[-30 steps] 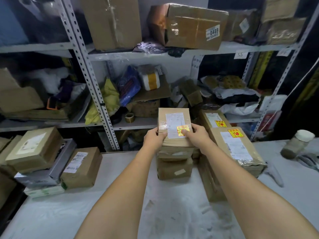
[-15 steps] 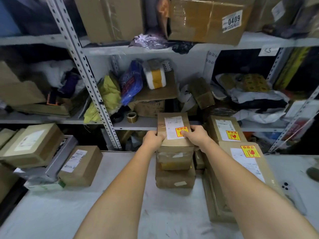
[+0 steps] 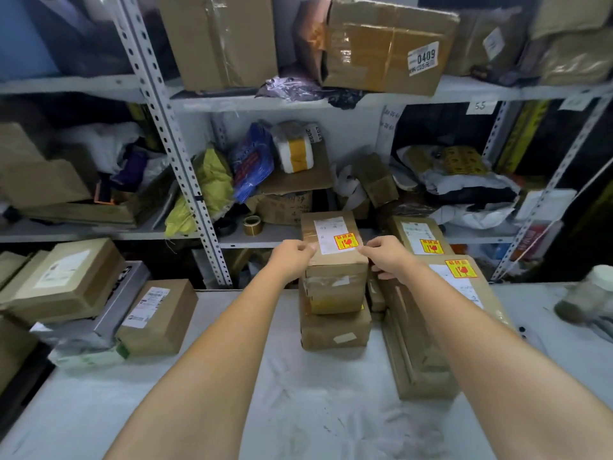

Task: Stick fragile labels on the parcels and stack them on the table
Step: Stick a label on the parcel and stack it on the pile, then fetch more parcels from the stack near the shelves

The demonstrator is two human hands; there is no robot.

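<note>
One top parcel (image 3: 335, 260) with a yellow-and-red fragile label (image 3: 345, 241) sits on a stack of boxes (image 3: 335, 327) at the back of the table (image 3: 298, 410), both arms stretched straight out to it. Left hand (image 3: 293, 258) pinches its left edge with curled fingers, and right hand (image 3: 388, 258) does the same on its right edge. Another labelled pile (image 3: 414, 343) stands just right of it.

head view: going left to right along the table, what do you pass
tan box with a white label → small brown box with a shipping label → left hand → top parcel of the middle stack, gripped by both hands → right hand → large parcel with a fragile label → blurred white-lidded jar
</note>
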